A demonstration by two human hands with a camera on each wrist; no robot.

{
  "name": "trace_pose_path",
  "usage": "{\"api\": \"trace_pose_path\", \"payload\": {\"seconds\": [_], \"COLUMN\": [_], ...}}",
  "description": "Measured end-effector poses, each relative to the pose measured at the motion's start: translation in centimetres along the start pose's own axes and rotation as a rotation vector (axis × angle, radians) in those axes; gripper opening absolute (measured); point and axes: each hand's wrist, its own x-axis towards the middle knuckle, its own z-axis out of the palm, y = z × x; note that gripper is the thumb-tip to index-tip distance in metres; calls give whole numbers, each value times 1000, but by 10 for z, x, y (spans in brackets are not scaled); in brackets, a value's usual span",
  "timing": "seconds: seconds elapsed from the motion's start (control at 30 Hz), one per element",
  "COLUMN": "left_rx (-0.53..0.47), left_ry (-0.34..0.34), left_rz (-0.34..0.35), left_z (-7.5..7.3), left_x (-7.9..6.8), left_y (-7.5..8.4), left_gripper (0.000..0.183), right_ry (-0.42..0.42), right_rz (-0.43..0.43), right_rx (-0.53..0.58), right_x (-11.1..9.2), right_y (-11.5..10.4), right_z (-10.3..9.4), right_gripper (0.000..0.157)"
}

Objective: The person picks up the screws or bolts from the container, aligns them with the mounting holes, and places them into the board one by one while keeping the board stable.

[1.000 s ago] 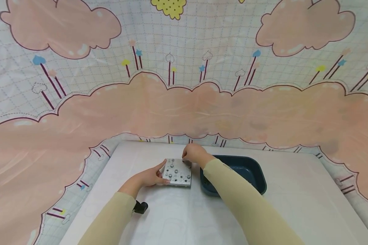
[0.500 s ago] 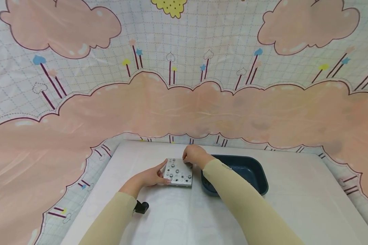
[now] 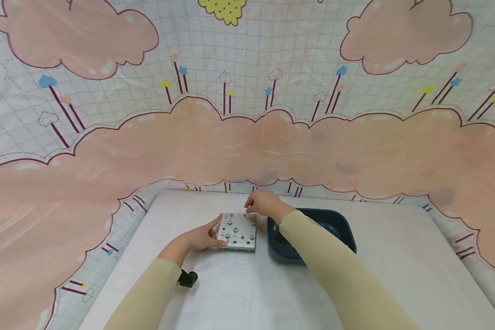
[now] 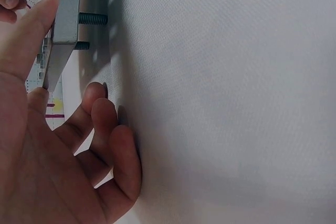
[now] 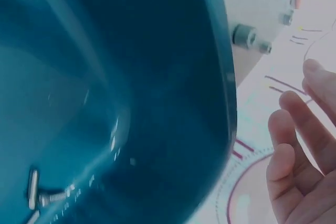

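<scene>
A square silver metal plate with several socket-head screws in its face stands slightly raised over the white table. My left hand grips its left side, thumb at the near corner and index finger along the far edge; the other fingers curl loosely near the tabletop. In the left wrist view, threaded screw ends stick out below the plate. My right hand hovers just past the far right corner, beside a screw there. Its fingers are loosely bent and apart, with nothing seen between them.
A dark blue plastic tray stands right of the plate, under my right forearm. Loose screws lie in it. A black wrist-camera mount juts from my left sleeve. A patterned cloth backdrop rises behind the table.
My right hand has lifted off the plate's far right corner and moved slightly back, its fingers loosening and uncovering screws there. The left hand keeps its grip on the plate.
</scene>
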Motion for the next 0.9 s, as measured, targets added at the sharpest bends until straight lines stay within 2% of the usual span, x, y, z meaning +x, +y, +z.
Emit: {"api": "trace_pose_path", "payload": {"seconds": [0.2, 0.5, 0.7, 0.9], "left_rx": [-10, 1, 1, 2], "left_ry": [-5, -8, -5, -7], "left_rz": [5, -6, 0, -1], "left_z": [0, 0, -1, -1], "left_x": [0, -1, -2, -2], "left_y": [0, -1, 1, 3], "left_gripper": [109, 109, 109, 109], "right_ry": [8, 20, 19, 16], "right_rz": [-45, -127, -180, -202], "right_rx": [-41, -79, -107, -124], "right_x": [-16, -59, -84, -94], "right_y": [18, 60, 93, 116], "right_z": [-14, -33, -34, -30], "right_gripper": [24, 21, 20, 18]}}
